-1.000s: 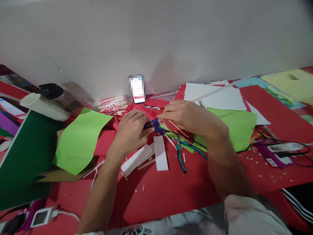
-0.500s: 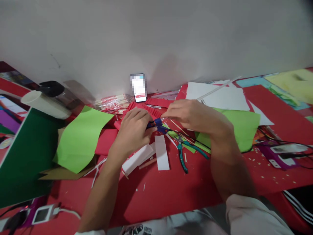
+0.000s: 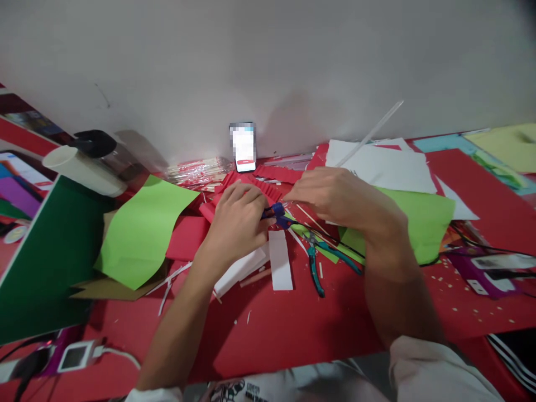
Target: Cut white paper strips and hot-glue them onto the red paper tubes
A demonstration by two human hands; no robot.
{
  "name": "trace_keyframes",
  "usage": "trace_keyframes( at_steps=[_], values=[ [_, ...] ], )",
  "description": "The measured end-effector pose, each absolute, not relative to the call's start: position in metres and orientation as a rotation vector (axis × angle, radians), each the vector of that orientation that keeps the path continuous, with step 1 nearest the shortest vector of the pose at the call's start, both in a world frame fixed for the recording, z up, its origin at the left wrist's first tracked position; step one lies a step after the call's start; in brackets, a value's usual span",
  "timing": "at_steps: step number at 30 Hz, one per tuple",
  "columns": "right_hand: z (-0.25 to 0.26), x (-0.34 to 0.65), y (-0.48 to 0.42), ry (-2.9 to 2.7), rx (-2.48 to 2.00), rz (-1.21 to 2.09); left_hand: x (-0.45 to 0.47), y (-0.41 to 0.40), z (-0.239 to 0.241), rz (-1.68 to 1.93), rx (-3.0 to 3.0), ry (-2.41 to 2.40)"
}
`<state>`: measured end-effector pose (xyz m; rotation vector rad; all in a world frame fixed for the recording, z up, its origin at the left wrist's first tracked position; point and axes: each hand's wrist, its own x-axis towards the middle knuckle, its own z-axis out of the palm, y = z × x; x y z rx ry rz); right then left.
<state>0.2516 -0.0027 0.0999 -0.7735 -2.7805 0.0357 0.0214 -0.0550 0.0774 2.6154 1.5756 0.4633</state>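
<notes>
Together, our two hands meet over the middle of a cluttered red table. Our left hand is closed around a small blue tool with orange details, which looks like a glue gun, though our fingers hide most of it. Our right hand is drawn into a narrow pinch just beside the tool's blue end, and a long clear stick slants up from it towards the grey wall; we cannot tell whether the stick's near end touches the tool. We judge the tool light and rigid, probably hard plastic, best taken by its body, with the fingers clear of any tip that might be hot. A black cable trails to the right and may tug a little. The stick looks very light, smooth and slightly bendy, perhaps slippery; we would pinch it close to the tool, since its far end is free and could sway. Below and to the right lie teal-handled pliers, and nearer us a white paper strip; red pleated paper lies behind our hands, soft enough to crush under a careless wrist.
</notes>
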Motion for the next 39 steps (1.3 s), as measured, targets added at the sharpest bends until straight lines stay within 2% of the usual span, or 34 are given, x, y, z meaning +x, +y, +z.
trace_keyframes(
  at_steps=[6,16,20,23,27,31,35,39],
  values=[
    [0.097,0.249,-0.003,-2.795,-0.839,0.114,0.021,-0.055,0.077,0.485,2.585,1.634],
    [0.096,0.233,-0.007,-2.508,-0.740,-0.100,0.003,-0.048,0.077,0.586,2.522,1.657],
    [0.106,0.237,-0.022,-2.642,-0.761,0.125,-0.009,-0.045,0.081,0.645,2.498,1.640],
    [0.106,0.243,-0.029,-2.831,-1.009,0.186,-0.013,-0.046,0.083,0.691,2.499,1.617],
    [0.098,0.240,-0.023,-2.721,-1.237,0.264,-0.014,-0.046,0.086,0.733,2.519,1.553],
    [0.082,0.230,-0.002,-2.285,-0.977,0.679,-0.014,-0.046,0.088,0.728,2.509,1.533],
    [0.065,0.220,0.012,-1.880,-0.790,0.883,-0.013,-0.047,0.087,0.693,2.454,1.583],
    [0.058,0.213,0.013,-1.729,-0.696,1.047,-0.008,-0.049,0.086,0.643,2.419,1.576]
  ],
)
